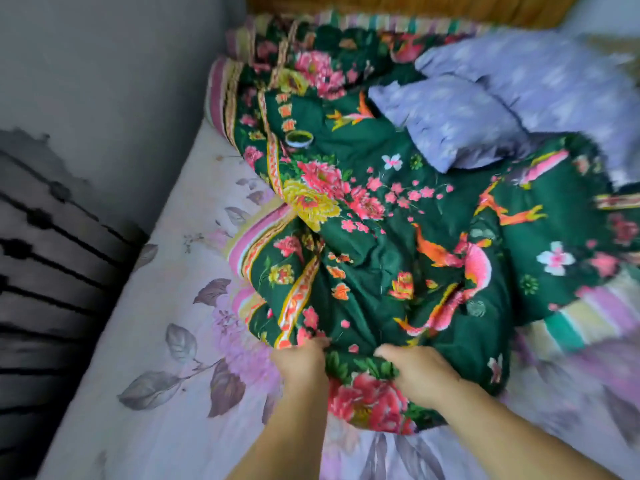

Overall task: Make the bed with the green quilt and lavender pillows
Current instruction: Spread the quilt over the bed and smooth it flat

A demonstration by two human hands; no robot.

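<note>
The green quilt (374,216), printed with pink and yellow flowers, lies crumpled in a heap across the bed. My left hand (301,360) and my right hand (419,374) both grip its near edge, fingers curled into the fabric. Two lavender pillows lie on top of the quilt toward the head of the bed: a smaller pillow (446,123) in front and a larger pillow (540,77) behind it to the right, blurred.
The bed sheet (145,341) is pale pink with purple flowers and grey leaves, bare on the left side. A grey wall (104,81) runs along the bed's left edge. A wooden headboard (398,5) is at the top.
</note>
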